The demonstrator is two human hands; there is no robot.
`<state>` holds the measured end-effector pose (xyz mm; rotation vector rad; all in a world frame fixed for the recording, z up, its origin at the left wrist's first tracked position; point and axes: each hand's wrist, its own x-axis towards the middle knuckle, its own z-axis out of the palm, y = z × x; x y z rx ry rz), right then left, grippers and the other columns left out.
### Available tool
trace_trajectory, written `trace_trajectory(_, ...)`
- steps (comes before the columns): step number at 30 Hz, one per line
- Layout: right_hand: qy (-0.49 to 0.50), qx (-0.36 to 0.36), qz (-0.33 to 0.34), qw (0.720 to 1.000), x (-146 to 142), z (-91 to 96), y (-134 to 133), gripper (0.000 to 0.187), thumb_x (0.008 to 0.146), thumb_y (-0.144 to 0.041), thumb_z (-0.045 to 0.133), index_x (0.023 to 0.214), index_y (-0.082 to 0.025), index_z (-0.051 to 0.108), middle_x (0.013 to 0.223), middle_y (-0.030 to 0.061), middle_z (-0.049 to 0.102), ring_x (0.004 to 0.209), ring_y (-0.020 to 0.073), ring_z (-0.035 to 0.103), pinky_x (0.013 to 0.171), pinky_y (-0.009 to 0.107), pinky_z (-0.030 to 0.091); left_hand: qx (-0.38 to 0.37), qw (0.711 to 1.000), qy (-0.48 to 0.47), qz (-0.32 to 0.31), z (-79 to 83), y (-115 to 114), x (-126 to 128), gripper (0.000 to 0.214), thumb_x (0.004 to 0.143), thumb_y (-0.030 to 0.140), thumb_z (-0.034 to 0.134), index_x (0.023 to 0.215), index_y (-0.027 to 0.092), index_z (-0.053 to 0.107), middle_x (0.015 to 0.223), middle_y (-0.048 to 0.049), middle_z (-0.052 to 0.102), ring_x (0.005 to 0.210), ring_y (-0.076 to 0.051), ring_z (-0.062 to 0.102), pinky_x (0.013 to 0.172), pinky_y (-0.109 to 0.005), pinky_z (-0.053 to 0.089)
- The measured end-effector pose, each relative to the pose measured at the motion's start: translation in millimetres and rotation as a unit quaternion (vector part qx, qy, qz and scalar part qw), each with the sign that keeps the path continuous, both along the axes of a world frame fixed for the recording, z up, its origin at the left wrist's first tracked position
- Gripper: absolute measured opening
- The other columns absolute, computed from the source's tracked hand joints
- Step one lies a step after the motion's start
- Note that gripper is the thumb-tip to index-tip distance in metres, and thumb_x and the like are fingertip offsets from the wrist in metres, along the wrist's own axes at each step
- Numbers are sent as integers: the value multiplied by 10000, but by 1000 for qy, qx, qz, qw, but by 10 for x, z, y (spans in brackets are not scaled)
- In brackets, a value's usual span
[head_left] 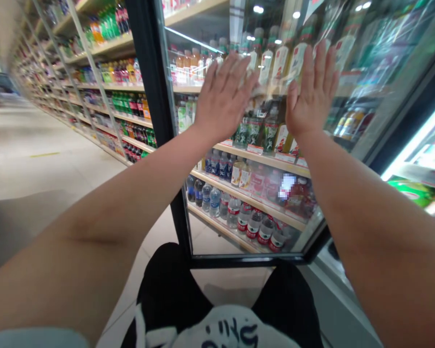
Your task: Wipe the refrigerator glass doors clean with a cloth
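A black-framed glass door (pixel 252 261) stands swung open in front of me, above my knees. On or very near its pane lies my left hand (pixel 223 99), flat, with fingers stretched and slightly apart. Beside its fingertips is a small pale smear that I cannot make out; it may be a reflection. To the right, my right hand (pixel 311 94) is raised palm-forward against the pane, fingers up and thumb apart. Neither hand visibly holds anything. Full contact with the glass is hard to judge. Through the pane show shelves of bottled drinks, among them red-labelled water bottles (pixel 253 224).
A long drinks shelf (pixel 125 113) runs back along the left aisle, beside a pale tiled floor (pixel 54 140). At the right a lit cooler (pixel 420 169) holds green packages (pixel 411 191). My black-trousered knees (pixel 166 285) are close under the door's lower frame.
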<state>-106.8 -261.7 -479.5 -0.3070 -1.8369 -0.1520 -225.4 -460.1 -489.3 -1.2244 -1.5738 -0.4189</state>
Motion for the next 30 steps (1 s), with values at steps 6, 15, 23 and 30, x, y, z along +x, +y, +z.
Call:
trace_trajectory(6, 4, -4, -4, 1000, -4, 1, 15, 658, 1014, -470, 146, 1656, -336, 197, 1750, -155, 98, 1645, 144, 27, 1357, 504, 50, 34, 999, -24, 8, -87, -42, -18, 637, 1026, 233, 417, 1661, 228, 373, 1748, 29, 180, 1631, -280, 40, 1358, -572, 8)
trace_trajectory(15, 27, 47, 32, 998, 55, 127, 48, 617, 993, -310, 397, 1578, -115, 399, 1687, 115, 371, 1590, 281, 269, 1308, 547, 242, -32, 998, 42, -44, -3, 194, 111, 699, 994, 186, 416, 1685, 197, 314, 1746, -33, 204, 1625, -269, 99, 1350, -499, 149)
trace_trajectory(23, -45, 193, 171, 965, -122, -57, -414, 476, 985, -297, 476, 1439, -175, 543, 1489, 156, 572, 1429, 338, 478, 1249, 583, 368, 62, 995, 68, -28, 114, 179, 221, 564, 1116, 258, 225, 1640, 125, 383, 1728, -104, 252, 1621, -234, 36, 1337, -439, 121)
trace_trajectory(30, -43, 154, 175, 971, -309, -222, -417, 560, 1011, -406, 500, 1545, -243, 462, 1503, 129, 538, 1414, 361, 474, 1213, 626, 397, 27, 999, -23, -24, -319, -167, 97, 811, 932, 242, 536, 1702, 221, 280, 1754, -8, 122, 1617, -314, 26, 1338, -522, -91)
